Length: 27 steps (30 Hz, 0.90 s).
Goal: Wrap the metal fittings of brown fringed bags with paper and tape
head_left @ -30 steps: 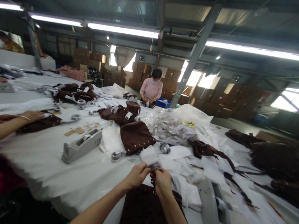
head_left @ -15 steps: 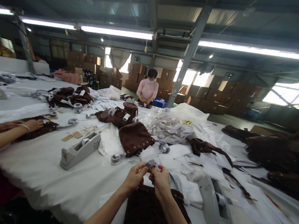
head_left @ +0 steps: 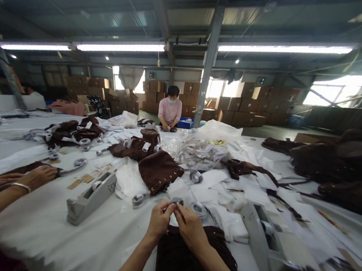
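My left hand (head_left: 159,219) and my right hand (head_left: 189,224) meet over a dark brown suede bag (head_left: 188,262) that lies at the table's near edge. Both hands pinch one small grey piece (head_left: 176,202) between their fingertips; I cannot make out what it is. A grey roll of tape (head_left: 199,209) lies just right of my right hand among white paper sheets (head_left: 219,192).
A grey tape dispenser (head_left: 89,197) sits to the left, another (head_left: 269,238) to the right. Brown bags (head_left: 159,170) and a plastic sack of tags (head_left: 206,150) crowd the white table (head_left: 48,227). A co-worker's hands (head_left: 27,179) rest at left; another person (head_left: 169,110) stands at the far end.
The camera has tilted and swung, so the scene sits lower and more level. My hands stayed together on the small piece and drew slightly closer to the bag.
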Available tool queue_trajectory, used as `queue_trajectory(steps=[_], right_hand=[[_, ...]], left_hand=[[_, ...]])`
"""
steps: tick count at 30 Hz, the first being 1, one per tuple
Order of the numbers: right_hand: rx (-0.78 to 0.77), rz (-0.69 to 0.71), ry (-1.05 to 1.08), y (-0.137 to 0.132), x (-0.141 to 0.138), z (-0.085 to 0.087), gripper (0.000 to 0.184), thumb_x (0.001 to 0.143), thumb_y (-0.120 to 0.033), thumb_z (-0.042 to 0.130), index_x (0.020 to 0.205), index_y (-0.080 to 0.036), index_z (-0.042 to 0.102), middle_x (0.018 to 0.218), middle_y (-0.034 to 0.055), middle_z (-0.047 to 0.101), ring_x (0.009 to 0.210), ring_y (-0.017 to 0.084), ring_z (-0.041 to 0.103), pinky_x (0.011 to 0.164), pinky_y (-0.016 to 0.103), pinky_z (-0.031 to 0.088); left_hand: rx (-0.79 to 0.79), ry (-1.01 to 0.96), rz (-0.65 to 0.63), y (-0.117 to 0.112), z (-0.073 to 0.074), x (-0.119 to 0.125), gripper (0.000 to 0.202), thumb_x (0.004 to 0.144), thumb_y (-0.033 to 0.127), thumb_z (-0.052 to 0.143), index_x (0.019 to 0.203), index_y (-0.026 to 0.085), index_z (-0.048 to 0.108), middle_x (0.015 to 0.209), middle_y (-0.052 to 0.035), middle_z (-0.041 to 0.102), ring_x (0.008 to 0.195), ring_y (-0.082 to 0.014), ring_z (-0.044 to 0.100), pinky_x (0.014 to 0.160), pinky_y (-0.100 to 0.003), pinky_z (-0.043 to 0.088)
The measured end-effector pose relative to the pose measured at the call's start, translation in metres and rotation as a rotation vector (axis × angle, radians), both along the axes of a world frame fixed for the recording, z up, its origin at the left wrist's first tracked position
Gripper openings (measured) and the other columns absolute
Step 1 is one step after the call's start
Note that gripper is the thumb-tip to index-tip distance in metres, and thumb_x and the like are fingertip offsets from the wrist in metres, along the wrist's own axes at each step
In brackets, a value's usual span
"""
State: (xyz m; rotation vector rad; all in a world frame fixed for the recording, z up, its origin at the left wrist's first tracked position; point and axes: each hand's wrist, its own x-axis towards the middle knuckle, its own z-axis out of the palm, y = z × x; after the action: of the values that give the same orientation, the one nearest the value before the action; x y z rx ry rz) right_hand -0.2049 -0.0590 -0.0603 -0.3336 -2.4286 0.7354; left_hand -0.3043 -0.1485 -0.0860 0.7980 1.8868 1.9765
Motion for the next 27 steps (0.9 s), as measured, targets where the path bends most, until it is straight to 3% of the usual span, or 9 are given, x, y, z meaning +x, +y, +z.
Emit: queue_trajectory(steps=[3, 7, 12, 17, 22, 27], right_hand=[[0.056, -0.045, -0.076, 0.008, 0.002, 0.006, 0.027, 0.091, -0.032, 0.045, 0.086, -0.020, 0.068, 0.073, 0.0052, 0.058, 0.066, 0.017, 0.055, 0.063, 0.027, 0.039], [-0.108, -0.036, -0.003, 0.010, 0.000, 0.004, 0.023, 0.084, -0.021, 0.050, 0.063, -0.018, 0.060, 0.060, 0.0020, 0.054, 0.060, 0.015, 0.050, 0.061, 0.026, 0.033], [-0.325, -0.097, 0.085, 0.006, -0.011, -0.006, 0.023, 0.075, -0.019, 0.053, 0.052, -0.018, 0.053, 0.049, -0.0017, 0.049, 0.049, 0.011, 0.042, 0.054, 0.026, 0.027], [-0.660, -0.147, 0.185, 0.006, -0.022, -0.018, 0.027, 0.070, -0.026, 0.058, 0.045, -0.018, 0.048, 0.041, -0.0045, 0.042, 0.043, 0.009, 0.036, 0.046, 0.023, 0.025], [-1.105, -0.092, 0.258, 0.008, -0.022, -0.033, 0.031, 0.070, -0.046, 0.058, 0.058, -0.018, 0.051, 0.041, -0.0090, 0.039, 0.032, 0.005, 0.027, 0.033, 0.019, 0.023], [-1.430, -0.013, 0.331, 0.011, -0.015, -0.038, 0.028, 0.065, -0.039, 0.066, 0.060, -0.017, 0.050, 0.047, -0.0087, 0.043, 0.034, 0.001, 0.026, 0.029, 0.013, 0.021]], left_hand=[[-0.049, 0.058, 0.010, 0.002, -0.001, 0.003, 0.035, 0.080, 0.048, 0.053, 0.069, 0.015, 0.060, 0.051, 0.0047, 0.044, 0.047, -0.0095, 0.040, 0.045, -0.022, 0.029], [-0.097, 0.151, 0.023, 0.004, 0.001, 0.010, 0.036, 0.088, 0.044, 0.042, 0.068, 0.017, 0.055, 0.057, 0.0027, 0.046, 0.054, -0.0121, 0.045, 0.054, -0.024, 0.036], [-0.075, 0.289, 0.129, 0.005, 0.003, 0.014, 0.031, 0.088, 0.042, 0.045, 0.071, 0.018, 0.054, 0.075, -0.0018, 0.053, 0.069, -0.0151, 0.052, 0.065, -0.027, 0.043], [0.011, 0.171, 0.048, 0.004, 0.002, 0.015, 0.029, 0.085, 0.045, 0.051, 0.073, 0.018, 0.051, 0.075, 0.0006, 0.050, 0.055, -0.0097, 0.048, 0.049, -0.022, 0.040], [-0.022, 0.008, -0.144, 0.005, -0.005, 0.017, 0.031, 0.083, 0.049, 0.054, 0.077, 0.019, 0.048, 0.058, 0.0071, 0.042, 0.041, -0.0057, 0.038, 0.039, -0.018, 0.029], [-0.081, -0.026, -0.179, 0.006, -0.015, 0.020, 0.034, 0.080, 0.052, 0.057, 0.077, 0.019, 0.049, 0.056, 0.0069, 0.046, 0.041, -0.0059, 0.039, 0.039, -0.017, 0.029]])
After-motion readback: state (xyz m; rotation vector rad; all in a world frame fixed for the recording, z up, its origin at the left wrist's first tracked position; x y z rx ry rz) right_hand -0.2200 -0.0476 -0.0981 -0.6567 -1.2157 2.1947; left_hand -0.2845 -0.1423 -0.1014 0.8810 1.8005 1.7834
